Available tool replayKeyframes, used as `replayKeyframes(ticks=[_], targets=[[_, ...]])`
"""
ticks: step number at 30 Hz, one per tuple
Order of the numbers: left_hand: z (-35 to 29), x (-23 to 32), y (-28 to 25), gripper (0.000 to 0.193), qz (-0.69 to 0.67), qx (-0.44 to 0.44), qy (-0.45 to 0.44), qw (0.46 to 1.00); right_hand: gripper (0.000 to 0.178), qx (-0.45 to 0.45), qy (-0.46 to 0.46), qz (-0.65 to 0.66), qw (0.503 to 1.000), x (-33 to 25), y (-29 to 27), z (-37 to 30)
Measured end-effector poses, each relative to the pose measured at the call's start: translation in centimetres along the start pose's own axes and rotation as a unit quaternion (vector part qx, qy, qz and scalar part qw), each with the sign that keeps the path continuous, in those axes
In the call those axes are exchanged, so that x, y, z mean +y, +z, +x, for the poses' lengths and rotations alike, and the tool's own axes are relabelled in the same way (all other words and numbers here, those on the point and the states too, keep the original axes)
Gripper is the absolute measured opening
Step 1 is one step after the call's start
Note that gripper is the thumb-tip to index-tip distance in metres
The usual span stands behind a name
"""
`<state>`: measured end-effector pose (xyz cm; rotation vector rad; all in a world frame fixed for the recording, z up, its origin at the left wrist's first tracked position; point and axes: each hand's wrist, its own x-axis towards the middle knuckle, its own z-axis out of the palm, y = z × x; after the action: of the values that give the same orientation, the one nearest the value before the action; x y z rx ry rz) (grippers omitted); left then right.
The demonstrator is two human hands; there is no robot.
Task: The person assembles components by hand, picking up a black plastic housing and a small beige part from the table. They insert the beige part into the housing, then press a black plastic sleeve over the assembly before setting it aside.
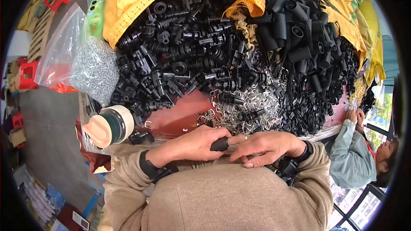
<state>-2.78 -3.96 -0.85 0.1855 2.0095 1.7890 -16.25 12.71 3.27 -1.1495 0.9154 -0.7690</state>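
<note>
Probably the largest risk comes from the crowded red table (184,110): the high pile of black plastic parts (177,53) and, on its right, the heap of black tubes (278,25) look loose, so a push from below may make them slide toward the person. The cup with a cream lid (112,125) stands near the left forearm, and a wide swing of that elbow could knock it over. The silver metal hooks (259,109) lie scattered just beyond the hands; a careless sleeve may sweep some of them off the near edge.

As for the fingers, the left hand (198,143) is closed around a short black cylinder (219,144), whose blunt end sticks out between them, in front of the chest. The right hand (266,146) has its ringed finger stretched out toward this piece, seemingly touching it, while the other fingers are bent and a little apart; whether they pinch something underneath, I cannot tell. The cylinder is small and smooth, so it could slip if the left fingers loosen too early.
</note>
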Motion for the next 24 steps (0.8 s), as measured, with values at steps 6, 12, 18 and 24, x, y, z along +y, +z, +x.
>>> replayKeyframes(ticks=[6, 12, 18, 24], targets=[[-0.1, -0.7, 0.4, 0.033, 0.008, 0.005, 0.006, 1.000, 0.035, 0.021, -0.077, -0.062, 0.995, 0.9, 0.0, -0.1], [0.4, -0.4, 0.0, 0.033, 0.023, 0.014, -0.021, 0.999, 0.036, -0.034, 0.020, 0.020, 0.999, 1.2, -1.1, -0.3], [0.9, -0.3, 0.3, 0.030, 0.015, 0.020, -0.031, 0.999, 0.042, -0.069, -0.097, -0.003, 0.993, 2.8, -0.6, 0.2], [0.2, 0.5, 0.4, 0.035, -0.007, -0.101, -0.021, 0.995, 0.045, -0.048, -0.085, 0.038, 0.994, 2.7, 1.2, -1.2]])
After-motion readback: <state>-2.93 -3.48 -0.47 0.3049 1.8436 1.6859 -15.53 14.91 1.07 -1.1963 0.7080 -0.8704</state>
